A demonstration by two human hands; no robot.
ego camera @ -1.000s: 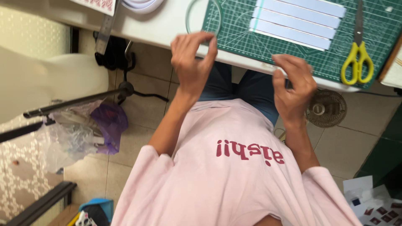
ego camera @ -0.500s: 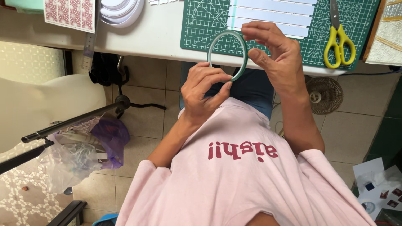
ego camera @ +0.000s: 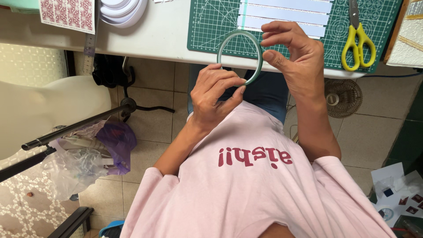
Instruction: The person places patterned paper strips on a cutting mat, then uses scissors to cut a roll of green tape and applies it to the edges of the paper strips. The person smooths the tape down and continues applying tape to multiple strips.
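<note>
**Green ring held over the counter edge**

From the head view, we hold a thin green round ring (ego camera: 240, 56) — our left hand (ego camera: 216, 94) pinches its lower rim, our right hand (ego camera: 295, 57) pinches its right side, above the green gridded cutting mat (ego camera: 211, 26) beside yellow-handled scissors (ego camera: 359, 39).

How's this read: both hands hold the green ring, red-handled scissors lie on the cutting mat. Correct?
Wrong colour: the scissors have yellow handles, not red, per the head view. Left hand and right hand hold the green ring; scissors lie on the cutting mat.
</note>
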